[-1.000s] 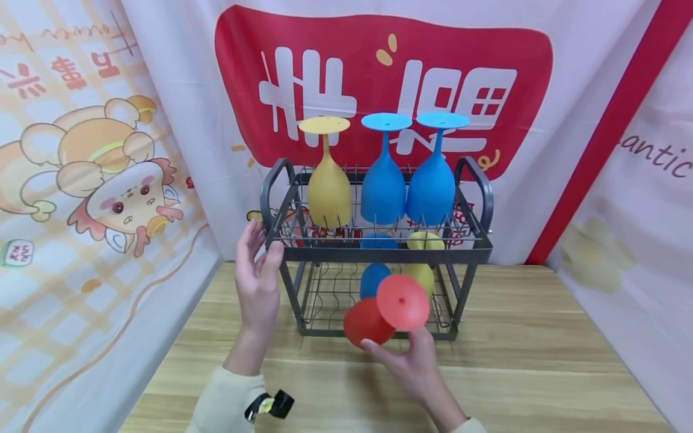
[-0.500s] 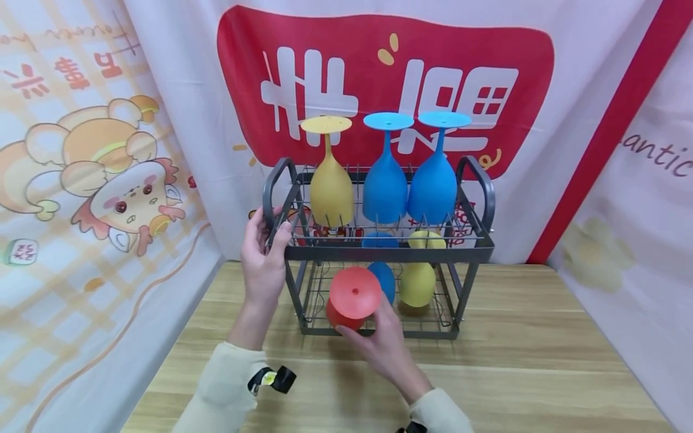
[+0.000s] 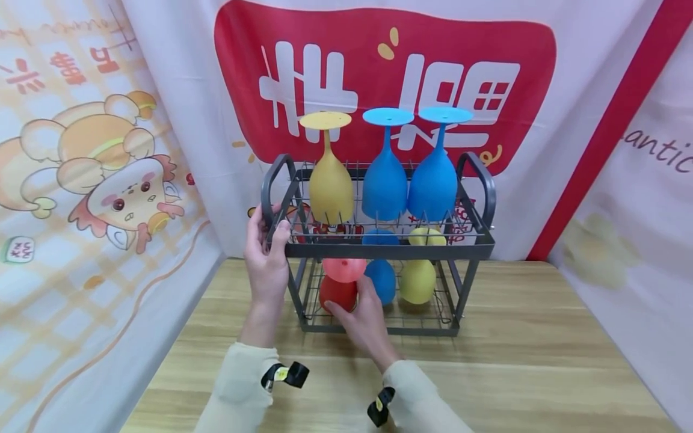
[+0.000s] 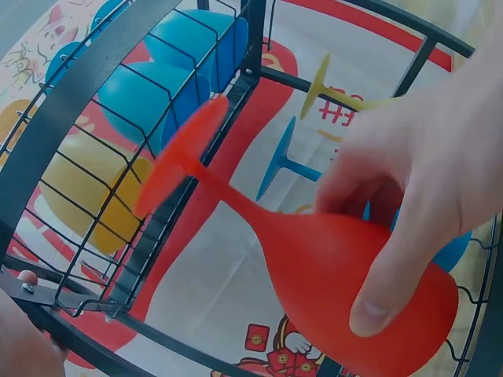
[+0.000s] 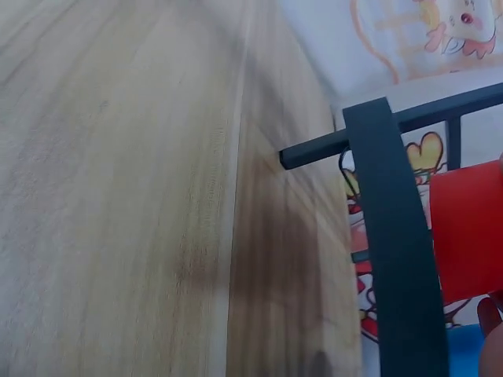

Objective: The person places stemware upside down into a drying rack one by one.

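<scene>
My right hand (image 3: 361, 313) holds a red goblet (image 4: 354, 275) upside down by its bowl, thumb on one side and fingers on the other. It sits on the left of the dark two-tier rack's (image 3: 390, 251) lower tier, its base just under the upper tier. Beside it on that tier, a blue goblet (image 3: 381, 282) and a yellow goblet (image 3: 418, 282) stand upside down. My left hand (image 3: 266, 258) grips the rack's left upper corner, by the side handle, thumb over the front rail. In the right wrist view the red bowl (image 5: 468, 232) shows behind the rack's front bar.
On the upper tier stand an upside-down yellow goblet (image 3: 331, 186) and two blue goblets (image 3: 385, 183). The rack rests on a wooden table (image 3: 541, 337). A printed cloth (image 3: 509, 60) hangs behind it, and more cloth lines both sides.
My right hand has carried the red goblet left and inward, from in front of the rack into the lower tier. My left hand has closed round the rack's left corner.
</scene>
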### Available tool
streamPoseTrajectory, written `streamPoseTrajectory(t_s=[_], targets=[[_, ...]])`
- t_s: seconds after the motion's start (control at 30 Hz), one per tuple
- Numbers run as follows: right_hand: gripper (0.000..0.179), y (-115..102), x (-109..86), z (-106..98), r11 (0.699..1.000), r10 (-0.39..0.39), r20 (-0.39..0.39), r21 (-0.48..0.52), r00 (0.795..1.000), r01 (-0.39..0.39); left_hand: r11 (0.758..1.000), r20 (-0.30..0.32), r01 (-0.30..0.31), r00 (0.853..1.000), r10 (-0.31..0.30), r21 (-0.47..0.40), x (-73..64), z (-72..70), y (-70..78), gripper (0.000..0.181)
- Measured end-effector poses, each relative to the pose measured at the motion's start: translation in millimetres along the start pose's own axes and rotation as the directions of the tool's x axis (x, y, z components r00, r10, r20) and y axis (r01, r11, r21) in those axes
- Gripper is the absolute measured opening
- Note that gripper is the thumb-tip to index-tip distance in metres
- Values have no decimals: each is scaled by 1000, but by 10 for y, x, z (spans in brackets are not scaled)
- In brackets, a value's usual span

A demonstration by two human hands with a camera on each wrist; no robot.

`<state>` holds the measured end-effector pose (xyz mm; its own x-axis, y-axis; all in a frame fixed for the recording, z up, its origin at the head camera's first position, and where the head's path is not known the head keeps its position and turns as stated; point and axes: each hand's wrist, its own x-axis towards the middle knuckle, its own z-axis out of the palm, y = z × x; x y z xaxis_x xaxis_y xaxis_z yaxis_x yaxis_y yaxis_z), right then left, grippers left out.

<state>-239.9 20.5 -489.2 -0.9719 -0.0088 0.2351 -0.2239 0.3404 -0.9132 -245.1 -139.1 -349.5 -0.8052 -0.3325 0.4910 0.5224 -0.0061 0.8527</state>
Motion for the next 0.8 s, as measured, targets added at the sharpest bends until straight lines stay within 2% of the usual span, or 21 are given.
streamPoseTrajectory(t_s=[0.13, 0.3, 0.53, 0.8], targets=[[78, 59, 91, 111, 998, 50, 16, -33, 999, -49, 1000, 7, -22, 1000, 22, -4, 13, -23, 4, 49], [80, 147, 151, 193, 992, 84, 16, -97, 996, -82, 1000, 11, -19, 1000, 18, 13, 5, -20, 0, 49], [82, 177, 209, 224, 985, 143, -21, -98, 989, -145, 1000, 9, -14, 1000, 14, 12, -1, 0, 5, 49], [85, 179, 217, 220, 980, 160, -30, -116, 987, -162, 1000, 3, -22, 1000, 22, -8, -5, 15, -7, 47]])
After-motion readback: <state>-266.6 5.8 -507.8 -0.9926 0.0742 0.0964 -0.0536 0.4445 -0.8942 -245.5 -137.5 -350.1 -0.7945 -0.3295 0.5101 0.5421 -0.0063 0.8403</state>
